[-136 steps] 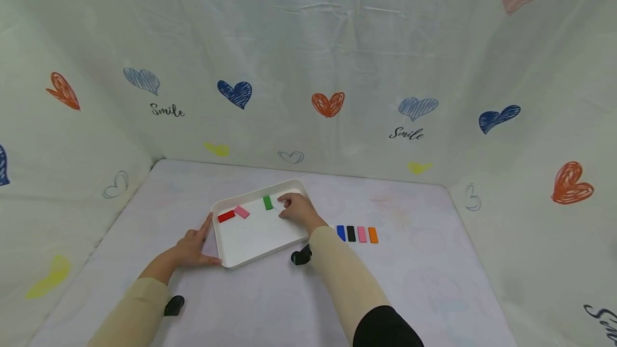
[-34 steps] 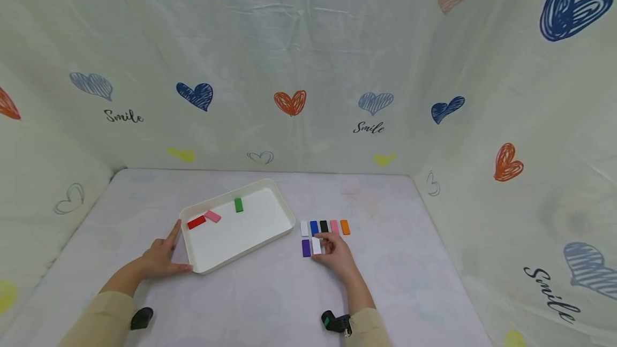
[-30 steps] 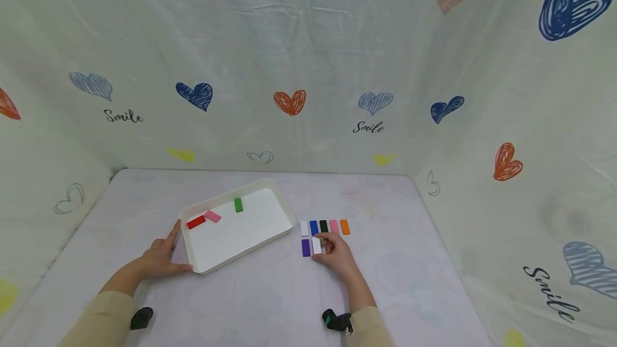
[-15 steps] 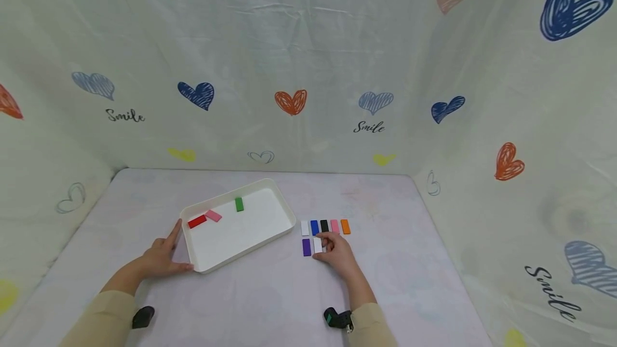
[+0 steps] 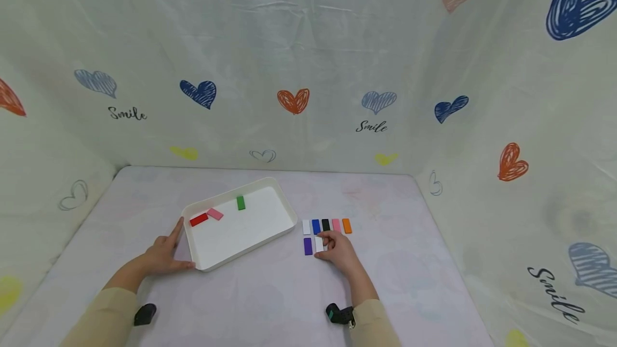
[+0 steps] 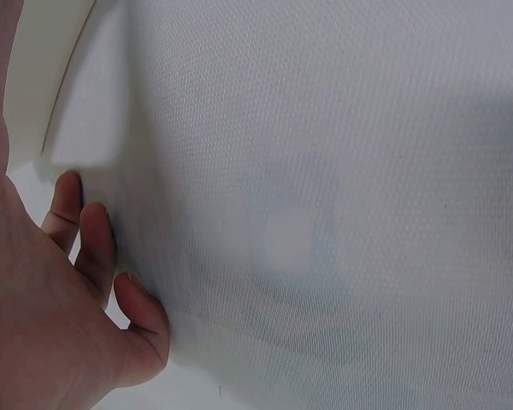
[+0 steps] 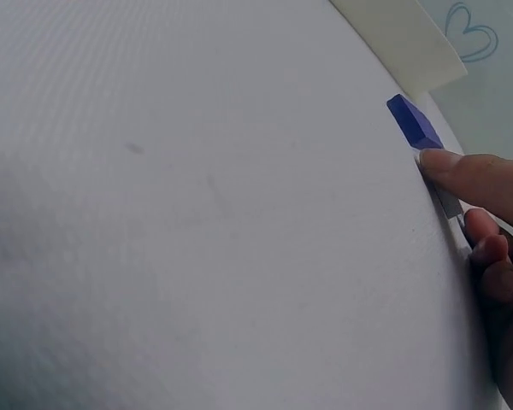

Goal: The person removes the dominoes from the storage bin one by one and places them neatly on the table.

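My right hand (image 5: 339, 253) pinches a small white domino-like block (image 5: 319, 244) between thumb and index finger, down on the table beside a purple block (image 5: 308, 246). In the right wrist view the thumb meets the end of that white block, right by the purple one (image 7: 414, 122). A white tray (image 5: 241, 250) lies at an angle to the left. Its left end is touched by my left hand (image 5: 161, 256), thumb and index finger spread wide. Inside the tray lie a red block (image 5: 198, 219), a pink block (image 5: 215, 213) and a green block (image 5: 241, 203).
Just beyond the right hand runs a row of blocks: white (image 5: 306, 227), blue (image 5: 315, 226), black (image 5: 325, 224), pink (image 5: 336, 225) and orange (image 5: 347, 226). A heart-printed curtain (image 5: 328, 138) rises behind the pale table (image 5: 260, 304).
Earlier the right hand was inside the tray by the green block; now it is at the second row on the table with the white block. Over the last second both hands stay put.
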A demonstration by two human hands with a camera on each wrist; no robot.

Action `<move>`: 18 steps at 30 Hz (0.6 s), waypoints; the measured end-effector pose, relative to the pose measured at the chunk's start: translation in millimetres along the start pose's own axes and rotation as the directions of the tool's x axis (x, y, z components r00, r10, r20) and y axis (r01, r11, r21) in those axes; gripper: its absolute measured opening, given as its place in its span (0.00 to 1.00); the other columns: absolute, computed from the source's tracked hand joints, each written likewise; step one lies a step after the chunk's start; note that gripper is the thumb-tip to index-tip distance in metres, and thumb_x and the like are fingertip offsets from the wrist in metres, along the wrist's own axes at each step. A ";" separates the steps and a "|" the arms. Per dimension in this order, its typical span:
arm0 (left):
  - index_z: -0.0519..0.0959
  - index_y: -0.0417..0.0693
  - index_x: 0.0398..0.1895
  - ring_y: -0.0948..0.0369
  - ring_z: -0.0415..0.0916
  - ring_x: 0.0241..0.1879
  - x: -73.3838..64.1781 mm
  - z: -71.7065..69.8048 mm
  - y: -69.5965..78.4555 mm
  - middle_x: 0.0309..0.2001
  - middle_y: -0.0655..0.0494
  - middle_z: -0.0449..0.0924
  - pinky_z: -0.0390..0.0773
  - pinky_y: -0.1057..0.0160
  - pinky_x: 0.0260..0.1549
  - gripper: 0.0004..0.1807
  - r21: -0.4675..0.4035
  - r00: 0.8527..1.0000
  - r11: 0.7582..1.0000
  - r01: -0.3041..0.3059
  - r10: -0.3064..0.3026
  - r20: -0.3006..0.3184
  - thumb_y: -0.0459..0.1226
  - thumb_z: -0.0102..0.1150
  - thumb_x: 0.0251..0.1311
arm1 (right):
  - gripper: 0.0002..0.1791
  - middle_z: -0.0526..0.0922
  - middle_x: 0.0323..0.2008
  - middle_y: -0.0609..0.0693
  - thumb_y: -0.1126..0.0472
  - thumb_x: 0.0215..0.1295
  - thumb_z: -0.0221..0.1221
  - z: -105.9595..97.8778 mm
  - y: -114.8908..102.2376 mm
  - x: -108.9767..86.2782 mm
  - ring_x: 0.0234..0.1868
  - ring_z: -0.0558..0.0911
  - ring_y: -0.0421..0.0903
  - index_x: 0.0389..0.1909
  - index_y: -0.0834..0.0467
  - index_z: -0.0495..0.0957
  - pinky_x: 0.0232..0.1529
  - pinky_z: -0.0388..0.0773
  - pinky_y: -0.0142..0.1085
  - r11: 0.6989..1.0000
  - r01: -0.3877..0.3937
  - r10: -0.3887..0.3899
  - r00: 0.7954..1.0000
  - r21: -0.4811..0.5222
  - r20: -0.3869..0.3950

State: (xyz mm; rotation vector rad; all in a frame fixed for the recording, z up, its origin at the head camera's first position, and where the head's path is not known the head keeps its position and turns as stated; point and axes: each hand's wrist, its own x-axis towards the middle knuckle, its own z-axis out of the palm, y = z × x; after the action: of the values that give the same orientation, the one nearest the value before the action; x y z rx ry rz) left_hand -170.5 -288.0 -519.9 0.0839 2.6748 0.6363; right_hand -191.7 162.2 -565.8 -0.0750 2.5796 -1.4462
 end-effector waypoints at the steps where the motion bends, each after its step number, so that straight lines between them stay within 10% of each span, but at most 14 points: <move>1: 0.26 0.38 0.73 0.28 0.60 0.53 0.4 0.2 -0.2 0.50 0.21 0.60 0.70 0.29 0.47 0.74 0.001 1.000 1.000 -0.003 0.003 -0.001 0.59 0.73 0.44 | 0.26 0.73 0.33 0.49 0.66 0.48 0.75 -0.5 0.3 0.1 0.29 0.67 0.44 0.51 0.60 0.80 0.26 0.64 0.31 1.000 -0.001 0.001 1.000 -0.002 0.003; 18: 0.25 0.38 0.73 0.28 0.60 0.52 -0.2 0.4 -0.6 0.49 0.21 0.60 0.71 0.29 0.46 0.74 0.007 1.000 1.000 -0.012 0.012 0.006 0.60 0.72 0.44 | 0.24 0.73 0.32 0.48 0.66 0.48 0.74 -2.3 -0.4 1.4 0.28 0.67 0.44 0.49 0.59 0.81 0.25 0.63 0.31 0.999 -0.028 0.028 0.999 -0.016 0.022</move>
State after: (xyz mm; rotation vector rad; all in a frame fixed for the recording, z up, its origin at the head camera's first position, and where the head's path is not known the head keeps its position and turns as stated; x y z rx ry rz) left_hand -170.2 -288.4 -520.4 0.1041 2.6729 0.6289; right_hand -193.5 163.7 -564.5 -0.0568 2.5639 -1.4077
